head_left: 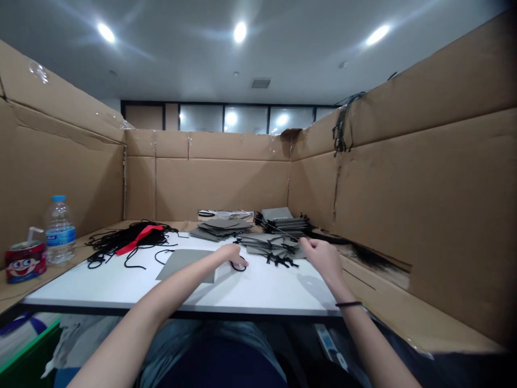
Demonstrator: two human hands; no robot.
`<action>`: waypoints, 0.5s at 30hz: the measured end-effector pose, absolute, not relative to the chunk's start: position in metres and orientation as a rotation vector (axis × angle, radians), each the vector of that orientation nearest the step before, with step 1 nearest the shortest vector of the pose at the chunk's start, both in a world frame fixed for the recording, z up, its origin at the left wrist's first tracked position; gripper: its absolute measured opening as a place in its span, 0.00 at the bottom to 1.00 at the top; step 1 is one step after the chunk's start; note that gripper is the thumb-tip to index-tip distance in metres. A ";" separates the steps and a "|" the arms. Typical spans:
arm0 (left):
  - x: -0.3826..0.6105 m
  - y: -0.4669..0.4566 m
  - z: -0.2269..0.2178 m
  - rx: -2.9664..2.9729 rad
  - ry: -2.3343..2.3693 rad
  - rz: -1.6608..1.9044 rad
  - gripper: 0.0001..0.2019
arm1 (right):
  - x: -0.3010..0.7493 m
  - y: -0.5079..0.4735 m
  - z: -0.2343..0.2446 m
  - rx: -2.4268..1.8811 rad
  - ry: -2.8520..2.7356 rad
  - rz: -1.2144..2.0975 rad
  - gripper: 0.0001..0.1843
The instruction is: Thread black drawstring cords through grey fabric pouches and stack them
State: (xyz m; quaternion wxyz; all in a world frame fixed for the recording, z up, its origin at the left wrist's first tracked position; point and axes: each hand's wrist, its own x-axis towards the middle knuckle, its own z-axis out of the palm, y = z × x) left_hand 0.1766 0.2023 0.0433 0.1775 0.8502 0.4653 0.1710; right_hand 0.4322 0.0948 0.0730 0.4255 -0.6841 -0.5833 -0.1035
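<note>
A small loop of thin black cord (239, 265) lay curled under the fingertips of the left hand (231, 255), its curve showing just past them. Just left of that hand, a flat grey paper bag (186, 265) lay face up, partly under the forearm. Ahead of the right hand (322, 257), with its fingers spread, and just beside them, sat a loose pile of grey paper bags (271, 249), their black cord handles tangled and knotted across the top.

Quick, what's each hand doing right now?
Left hand: closed, holding a black cord loop.
Right hand: open, holding nothing.
</note>
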 end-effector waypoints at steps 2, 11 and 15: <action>0.181 0.207 0.039 2.360 1.371 0.453 0.11 | 0.431 0.094 0.073 -1.731 -1.458 -0.249 0.23; 0.152 0.219 0.057 2.015 1.209 0.836 0.11 | 0.429 0.092 0.073 -1.681 -1.471 -0.272 0.24; 0.141 0.219 0.071 1.790 1.066 1.122 0.07 | 0.429 0.093 0.073 -1.706 -1.465 -0.247 0.24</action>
